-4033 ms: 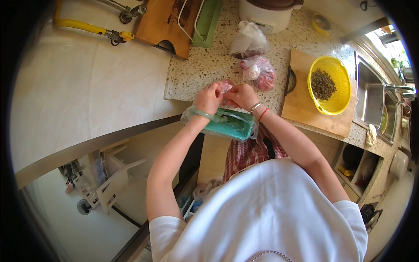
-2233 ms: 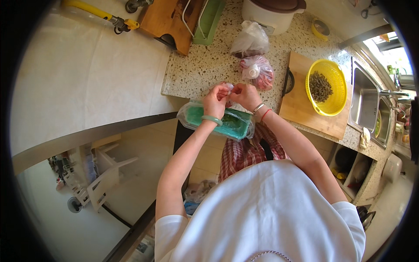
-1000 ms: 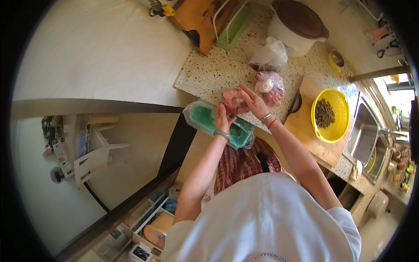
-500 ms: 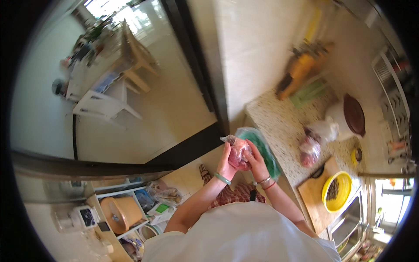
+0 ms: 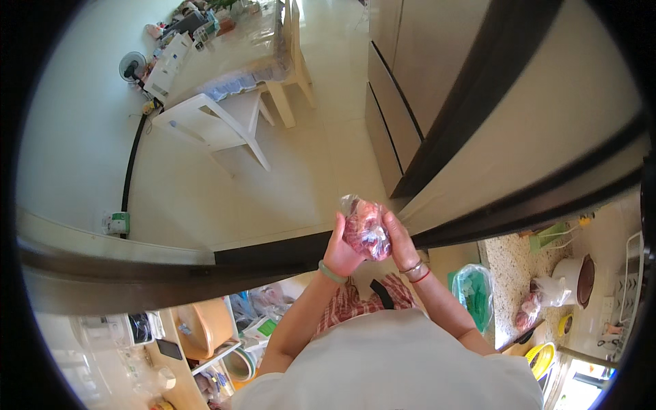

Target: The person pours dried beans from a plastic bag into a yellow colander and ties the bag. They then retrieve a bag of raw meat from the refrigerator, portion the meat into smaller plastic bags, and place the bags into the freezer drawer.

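In front of my chest a clear plastic bag of what looks like red meat [image 5: 367, 229] is held up between both hands. My left hand [image 5: 342, 251], with a pale green bangle at its wrist, is closed against the bag's left side. On the other side my right hand [image 5: 402, 242] presses its fingers to the bag; a bracelet and a red cord circle that wrist. A similar bag of red contents [image 5: 527, 311] lies on the speckled counter [image 5: 504, 283] to the right.
Ahead, a doorway opens past a dark threshold [image 5: 287, 247] onto a white chair [image 5: 219, 123], a covered table [image 5: 225, 65] and a drawered fridge [image 5: 386, 113]. Shelves hold an orange bin [image 5: 205, 328] at lower left. A green lined bin [image 5: 473, 294] stands beside the counter, near a yellow basket [image 5: 542, 359].
My body has turned left, toward the doorway. The counter and green bin have shifted right in view, and the fridge has come into sight. Both hands still hold the bag.
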Demonstrator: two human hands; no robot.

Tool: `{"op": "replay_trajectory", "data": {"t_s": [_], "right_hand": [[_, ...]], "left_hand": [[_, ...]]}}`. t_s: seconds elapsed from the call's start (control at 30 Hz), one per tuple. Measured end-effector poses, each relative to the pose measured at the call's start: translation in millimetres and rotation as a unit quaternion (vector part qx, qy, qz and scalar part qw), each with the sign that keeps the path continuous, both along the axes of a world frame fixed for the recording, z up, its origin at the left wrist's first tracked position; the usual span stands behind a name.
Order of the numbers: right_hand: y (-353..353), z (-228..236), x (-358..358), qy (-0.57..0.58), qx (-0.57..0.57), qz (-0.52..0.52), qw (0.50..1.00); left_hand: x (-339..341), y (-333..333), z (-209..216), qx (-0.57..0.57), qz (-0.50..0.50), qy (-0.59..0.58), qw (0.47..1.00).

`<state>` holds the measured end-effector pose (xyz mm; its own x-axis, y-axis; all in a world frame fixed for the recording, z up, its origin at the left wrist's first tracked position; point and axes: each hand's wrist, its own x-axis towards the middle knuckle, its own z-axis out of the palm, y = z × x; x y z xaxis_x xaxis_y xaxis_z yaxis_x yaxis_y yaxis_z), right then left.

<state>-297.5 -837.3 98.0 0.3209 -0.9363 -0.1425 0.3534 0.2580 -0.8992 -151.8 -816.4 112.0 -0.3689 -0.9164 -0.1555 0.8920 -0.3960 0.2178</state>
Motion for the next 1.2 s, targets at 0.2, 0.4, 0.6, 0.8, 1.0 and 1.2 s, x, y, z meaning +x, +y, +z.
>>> {"op": "replay_trajectory", "data": {"t_s": [0.2, 0.4, 0.6, 0.8, 1.0, 1.2], "right_hand": [[-107.7, 4.8, 18.7, -0.207, 0.124, -0.029, 0.97], [-273.0, -87.2, 5.2, -0.148, 0.236, -0.172, 0.945], [-422.0, -172.7, -39.1, -0.208, 0.364, -0.229, 0.878], [-451.9, -196.7, -47.3, -0.202, 0.437, -0.291, 0.827], [-445.9, -189.6, -22.4, -0.271, 0.397, -0.36, 0.799], [-445.9, -160.9, -2.6, -0.304, 0.35, -0.504, 0.728]], "left_hand": [[37.3, -99.5, -7.2, -0.003, -0.014, 0.053, 0.998], [53.8, -237.2, -27.1, 0.081, -0.033, 0.026, 0.996], [44.7, -356.7, -48.3, 0.104, -0.137, 0.062, 0.983], [38.7, -419.1, -51.3, 0.152, -0.163, 0.018, 0.975], [39.4, -463.2, -60.8, 0.189, -0.226, -0.035, 0.955], [43.2, -498.2, -64.3, 0.183, -0.358, -0.057, 0.914]]}}
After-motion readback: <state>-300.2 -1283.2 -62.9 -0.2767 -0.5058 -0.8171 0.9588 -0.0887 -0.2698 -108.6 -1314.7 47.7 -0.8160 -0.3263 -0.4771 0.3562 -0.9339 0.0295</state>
